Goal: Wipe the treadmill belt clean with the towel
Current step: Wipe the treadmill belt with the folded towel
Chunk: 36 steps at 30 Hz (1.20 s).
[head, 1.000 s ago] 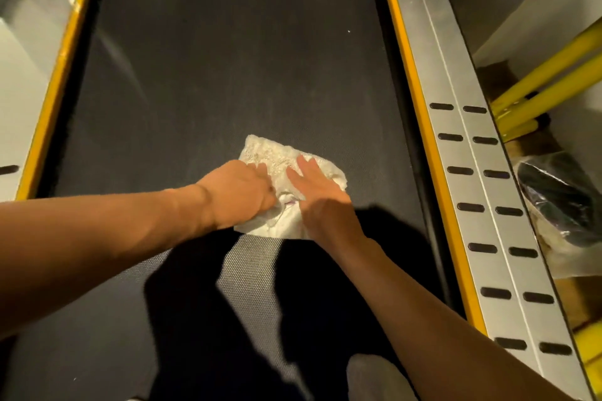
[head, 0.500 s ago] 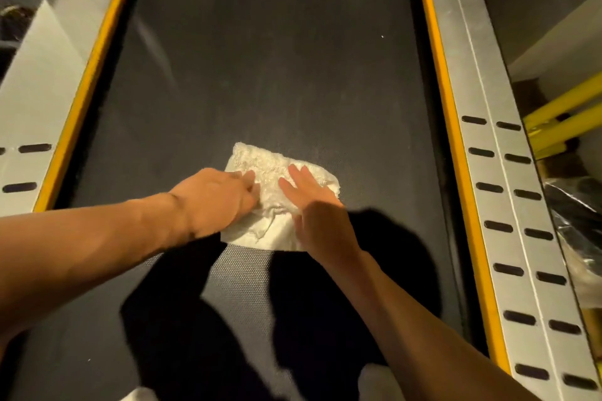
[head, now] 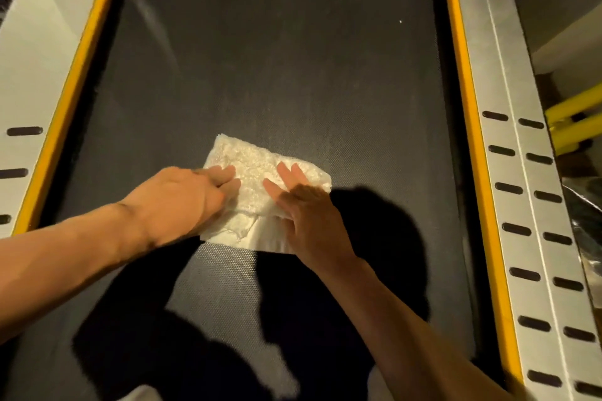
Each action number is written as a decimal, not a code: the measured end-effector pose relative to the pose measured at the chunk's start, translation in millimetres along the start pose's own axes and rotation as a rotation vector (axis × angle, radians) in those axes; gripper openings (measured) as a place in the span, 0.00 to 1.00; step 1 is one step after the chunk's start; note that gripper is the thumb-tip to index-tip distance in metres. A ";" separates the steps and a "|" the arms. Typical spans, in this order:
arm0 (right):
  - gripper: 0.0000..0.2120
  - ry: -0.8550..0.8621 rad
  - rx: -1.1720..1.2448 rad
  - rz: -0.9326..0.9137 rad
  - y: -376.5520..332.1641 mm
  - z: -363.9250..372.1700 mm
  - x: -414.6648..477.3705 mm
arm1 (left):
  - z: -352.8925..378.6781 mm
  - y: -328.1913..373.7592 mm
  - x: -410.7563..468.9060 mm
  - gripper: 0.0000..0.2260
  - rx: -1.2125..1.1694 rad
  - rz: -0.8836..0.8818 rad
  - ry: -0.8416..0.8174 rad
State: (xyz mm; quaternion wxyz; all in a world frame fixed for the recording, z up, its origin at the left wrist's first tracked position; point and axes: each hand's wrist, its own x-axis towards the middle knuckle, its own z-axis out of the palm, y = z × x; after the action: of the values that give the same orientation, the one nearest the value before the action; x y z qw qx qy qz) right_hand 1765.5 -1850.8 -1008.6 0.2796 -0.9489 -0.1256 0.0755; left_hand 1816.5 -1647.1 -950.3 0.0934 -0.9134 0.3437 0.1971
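Towel (head: pixel 257 172) and both hands slid left since 1 s ago, from right-of-centre to mid belt (head: pixel 277 75). Now centre of frame, folded, lying flat on belt. Left hand (head: pixel 185 198) flat on towel's left edge, fingers straight, pressing, no pinch. Right hand (head: pixel 309 215) same on right half, fingers spread. Slotted silver rail (head: pixel 508 140) along right of frame.

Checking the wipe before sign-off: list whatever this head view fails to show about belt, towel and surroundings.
- Head view: towel parts under the left hand and right hand are covered.
- Head view: the belt near the person lies in the arms' shadow, so its cleanliness is unreadable.
- Head view: the white speck is too small to identify.
- Head view: the bag is cut off by the right edge.
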 end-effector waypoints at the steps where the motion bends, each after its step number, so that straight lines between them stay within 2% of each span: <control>1: 0.23 0.024 -0.029 0.015 0.1 0.8 -4.5 | 2.8 1.0 -3.1 0.22 0.012 0.046 0.024; 4: 0.21 0.120 -0.142 0.063 -0.4 7.8 1.8 | 5.8 4.6 -8.6 0.32 0.012 0.056 0.001; 6: 0.19 0.149 -0.174 0.058 -3.7 12.4 16.4 | 7.9 4.8 -9.1 0.36 0.002 0.073 0.136; 11: 0.18 0.090 -0.208 -0.049 -21.7 25.9 30.0 | 18.3 -23.3 -24.5 0.29 -0.081 -0.037 0.091; 13: 0.18 0.029 -0.163 -0.075 -26.8 31.2 21.9 | 32.1 -26.8 -36.1 0.26 0.020 -0.034 0.106; 16: 0.23 0.062 -0.128 -0.047 -24.1 29.3 17.2 | 44.2 -6.7 -45.3 0.23 0.072 -0.022 0.176; 18: 0.21 0.090 -0.109 -0.019 -26.2 28.6 25.6 | 45.7 -6.8 -45.1 0.19 0.079 -0.014 0.215; 21: 0.22 -0.036 -0.092 -0.060 -38.4 24.5 48.3 | 49.8 -25.9 -43.1 0.25 0.028 -0.080 0.181; 23: 0.22 -0.127 -0.149 -0.149 -48.3 23.5 57.3 | 52.7 -33.3 -49.7 0.24 0.024 -0.086 0.176; 26: 0.23 -0.088 -0.156 -0.239 -48.8 28.6 41.5 | 54.5 -27.6 -72.0 0.24 0.015 -0.061 0.184; 30: 0.19 0.043 -0.122 -0.196 -44.7 34.4 27.5 | 56.8 -24.3 -82.0 0.25 -0.025 -0.048 0.177; 33: 0.19 0.033 -0.125 -0.215 -58.5 39.4 41.6 | 47.5 -32.9 -78.4 0.26 -0.030 -0.048 0.216; 36: 0.26 -0.001 -0.063 -0.263 -63.5 48.7 45.5 | 46.8 -33.8 -83.5 0.31 -0.036 -0.053 0.210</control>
State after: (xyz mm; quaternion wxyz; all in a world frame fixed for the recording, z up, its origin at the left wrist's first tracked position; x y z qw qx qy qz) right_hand 1786.2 -1761.6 -1017.6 0.2569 -0.9326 -0.2513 0.0348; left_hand 1767.8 -1558.2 -956.1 0.0456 -0.9393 0.3238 0.1040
